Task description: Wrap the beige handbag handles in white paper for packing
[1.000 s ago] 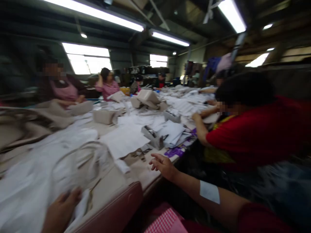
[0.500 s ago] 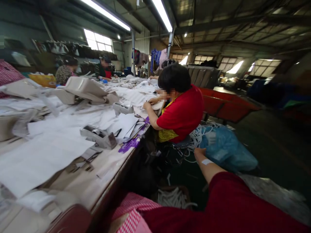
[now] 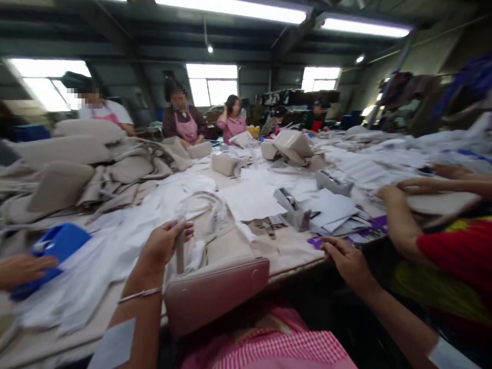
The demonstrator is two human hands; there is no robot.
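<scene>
A pale beige handbag [image 3: 217, 294] lies tipped at the table's front edge, its base with small studs facing me. My left hand [image 3: 163, 246] is closed around a wrapped upright handle [image 3: 180, 253] of that bag. To the right of the bag, my right hand [image 3: 348, 261] hovers by the table edge, thumb and fingertips pressed together. Whatever the right fingertips pinch, if anything, is too small to make out. Beyond that hand stands a grey tape dispenser [image 3: 294, 210], beside a stack of white sheets [image 3: 334, 210].
Piled beige bags [image 3: 61, 179] cover the left of the table. A co-worker's hand [image 3: 26, 269] is by a blue tape dispenser [image 3: 65, 248]. At right, a co-worker in a red sleeve [image 3: 453, 253] works close by. Several people sit across the table.
My view has swung left from the aisle to the table. My right arm, earlier reaching low beside a blue plastic bag, is now at the table edge. My left hand has come into view.
</scene>
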